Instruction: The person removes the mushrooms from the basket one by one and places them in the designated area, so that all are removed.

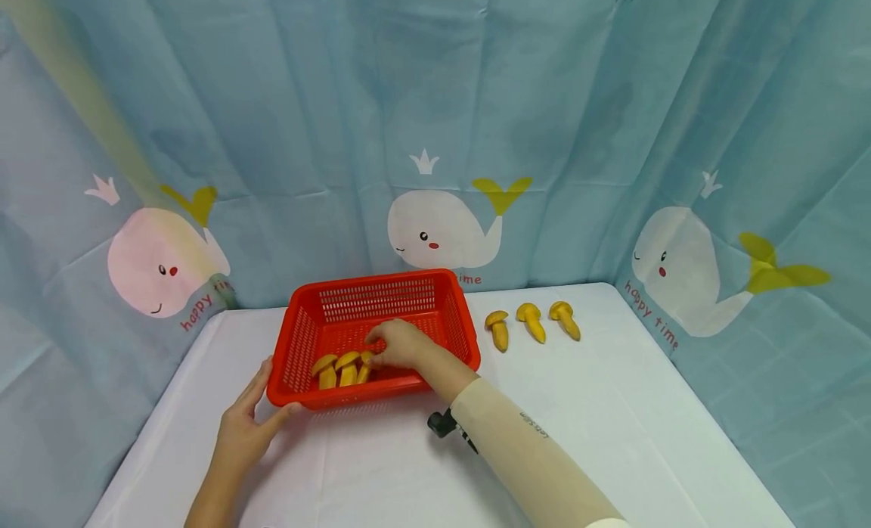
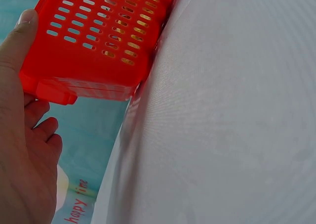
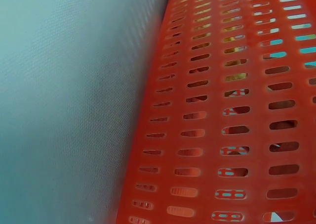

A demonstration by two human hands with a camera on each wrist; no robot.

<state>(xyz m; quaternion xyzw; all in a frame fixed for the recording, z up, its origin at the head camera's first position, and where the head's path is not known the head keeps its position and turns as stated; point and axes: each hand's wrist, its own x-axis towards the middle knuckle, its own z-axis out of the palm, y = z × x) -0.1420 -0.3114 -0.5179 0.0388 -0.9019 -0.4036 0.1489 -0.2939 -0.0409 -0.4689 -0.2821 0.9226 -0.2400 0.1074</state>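
Note:
In the head view my left hand (image 1: 241, 430) holds the near left corner of a red plastic basket (image 1: 374, 396), its thumb along the front rim. The left wrist view shows that thumb on the basket's rim (image 2: 47, 93) and the other fingers bent below it. My right hand (image 1: 401, 343) is inside the basket, its thumb right at the cap of a tilted yellow toy mushroom (image 1: 364, 369). The index finger stands apart from the thumb. Two more mushrooms, a left one (image 1: 327, 371) and a middle one (image 1: 348, 368), lean beside it along the front wall.
Right of the basket, three yellow mushrooms lie in a row on the white tablecloth (image 1: 578, 430): a near one (image 1: 500, 331), a middle one (image 1: 531, 321) and a right one (image 1: 565, 320). Behind and at both sides hangs a blue whale-print curtain (image 1: 327, 150).

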